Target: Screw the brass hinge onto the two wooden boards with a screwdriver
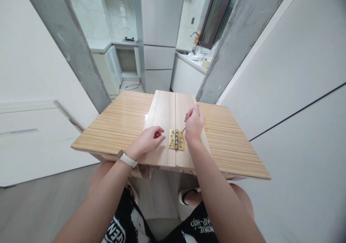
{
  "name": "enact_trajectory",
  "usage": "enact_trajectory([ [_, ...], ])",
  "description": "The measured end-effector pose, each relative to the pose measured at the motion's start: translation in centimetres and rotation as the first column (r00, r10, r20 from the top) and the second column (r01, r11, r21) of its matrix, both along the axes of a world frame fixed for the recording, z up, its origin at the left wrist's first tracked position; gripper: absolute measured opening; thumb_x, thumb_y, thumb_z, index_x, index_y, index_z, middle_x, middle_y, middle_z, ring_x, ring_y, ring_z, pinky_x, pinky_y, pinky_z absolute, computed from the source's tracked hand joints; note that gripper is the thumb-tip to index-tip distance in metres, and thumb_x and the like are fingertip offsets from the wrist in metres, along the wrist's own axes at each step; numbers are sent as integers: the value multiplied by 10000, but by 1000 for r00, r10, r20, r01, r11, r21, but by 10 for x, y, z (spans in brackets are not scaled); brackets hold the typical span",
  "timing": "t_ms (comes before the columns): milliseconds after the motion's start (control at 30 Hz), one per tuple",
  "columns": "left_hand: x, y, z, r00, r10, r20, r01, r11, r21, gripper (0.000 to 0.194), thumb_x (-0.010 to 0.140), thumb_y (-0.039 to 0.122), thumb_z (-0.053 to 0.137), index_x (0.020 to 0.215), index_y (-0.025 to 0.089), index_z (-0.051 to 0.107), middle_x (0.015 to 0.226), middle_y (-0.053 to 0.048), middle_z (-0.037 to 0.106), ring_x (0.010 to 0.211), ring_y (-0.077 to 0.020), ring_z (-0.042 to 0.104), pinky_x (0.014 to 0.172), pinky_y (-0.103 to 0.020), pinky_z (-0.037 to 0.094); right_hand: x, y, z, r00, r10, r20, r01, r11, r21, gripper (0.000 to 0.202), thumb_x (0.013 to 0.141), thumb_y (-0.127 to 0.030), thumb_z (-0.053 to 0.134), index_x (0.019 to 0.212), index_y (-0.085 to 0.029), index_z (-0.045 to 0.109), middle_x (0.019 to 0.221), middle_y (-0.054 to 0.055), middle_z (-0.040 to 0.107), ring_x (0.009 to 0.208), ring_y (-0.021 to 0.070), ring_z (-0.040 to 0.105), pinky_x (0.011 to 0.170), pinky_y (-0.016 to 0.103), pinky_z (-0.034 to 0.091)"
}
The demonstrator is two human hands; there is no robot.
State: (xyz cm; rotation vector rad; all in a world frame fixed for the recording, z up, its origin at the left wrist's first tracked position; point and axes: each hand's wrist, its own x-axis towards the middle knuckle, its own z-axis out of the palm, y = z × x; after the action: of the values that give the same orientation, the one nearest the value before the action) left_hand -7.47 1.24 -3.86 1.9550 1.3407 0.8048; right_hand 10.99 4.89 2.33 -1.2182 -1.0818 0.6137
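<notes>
A brass hinge (176, 139) lies open flat across the seam between two pale wooden boards (162, 109). My right hand (194, 122) is closed above the right board, holding a thin rod-like tool (183, 130) whose tip meets the hinge's right leaf near its upper edge. The tool's handle is hidden in my fingers. To the left of the hinge, my left hand (151, 138) rests on the left board with its fingers curled, apart from the hinge. Whether anything small is between those fingers cannot be made out.
The boards lie on a wood-grain table (121, 120) that reaches out on both sides. My knees are under its near edge. White panels stand left and right. Beyond are cabinets (159, 57) and a sink counter with a faucet (195, 43).
</notes>
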Motion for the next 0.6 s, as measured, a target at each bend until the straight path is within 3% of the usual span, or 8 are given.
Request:
enact_trajectory([
  [100,0,2,-1,1000,-4,-18,4,1000,-5,337,928,417,631,1157,184,713,959,-89,746,867,-228,699,798,-361,554,2,7,2,996,48,-70,-51,998,-37,456,1007,-581,350,659,-288,320,558,-27,383,521,171,432,504,323,376],
  [200,0,4,1,1000,-7,-24,7,1000,-23,347,922,416,641,1169,181,706,958,-89,747,849,-226,698,789,-365,557,11,12,4,965,210,-160,-221,974,-56,424,940,-459,480,586,-281,327,505,-43,340,457,142,340,450,307,272],
  [333,10,10,14,1000,19,11,-20,1000,24,308,917,398,659,1134,186,711,1008,-94,749,905,-227,702,804,-360,563,32,16,9,815,562,-145,-577,812,-94,466,913,-442,491,519,-280,303,464,-60,265,430,132,288,459,301,271],
  [400,21,14,24,998,5,64,-10,997,81,282,926,382,659,1129,194,712,1071,-91,753,974,-226,703,842,-361,564,43,18,14,766,639,-73,-643,759,-104,500,945,-470,451,507,-278,306,476,-44,302,467,147,359,516,309,357],
  [467,37,18,34,989,-41,145,27,995,100,276,934,372,662,1141,196,708,1119,-91,756,1017,-221,707,875,-359,568,51,20,19,777,622,98,-615,783,-99,516,984,-471,408,514,-265,358,559,-3,445,603,173,503,658,325,450],
  [533,53,23,42,971,-96,218,77,993,93,257,937,361,666,1122,189,714,1143,-100,761,1035,-221,715,886,-356,577,56,19,25,772,531,349,-530,841,-107,511,1021,-452,365,561,-248,453,707,30,557,781,197,581,804,338,468],
  [600,67,27,49,949,-161,273,134,985,113,247,945,335,657,1134,184,707,1151,-103,765,1050,-223,721,891,-355,582,59,16,30,704,394,590,-417,903,-104,473,1050,-425,328,661,-242,525,797,41,582,869,214,586,855,347,450],
])
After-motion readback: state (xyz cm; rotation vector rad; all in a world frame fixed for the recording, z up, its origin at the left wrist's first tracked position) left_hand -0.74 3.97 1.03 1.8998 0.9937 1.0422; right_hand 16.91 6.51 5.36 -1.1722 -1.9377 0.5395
